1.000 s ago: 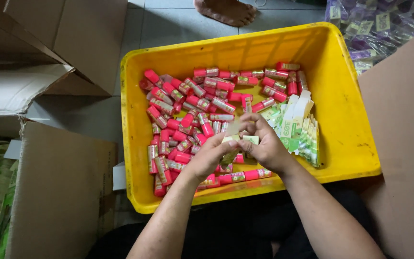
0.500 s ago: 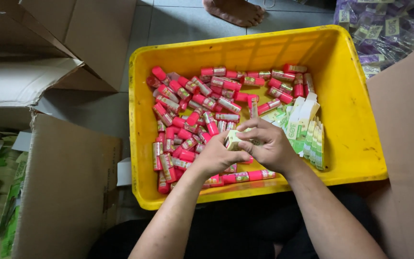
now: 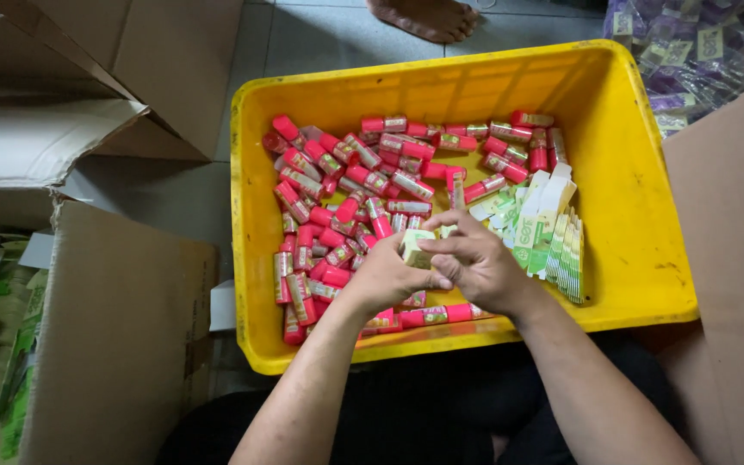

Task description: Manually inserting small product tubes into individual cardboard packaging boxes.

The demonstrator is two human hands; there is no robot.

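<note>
Carton, small and pale green, sits above the yellow bin, pinched between left hand and right hand, both closed on it together. Red tubes and flat cartons lie within reach.

grey tiled floor carries everything. yellow plastic crate sits on it, centre frame. open cardboard boxes stand on the floor to the crate's left, a closer one lower left, nearly touching the crate's corner. brown cardboard sheet lies along the right side. pile of purple packets top right, probably directly on the tiles, edge cropped. a bare foot rests on the floor beyond the crate.
</note>
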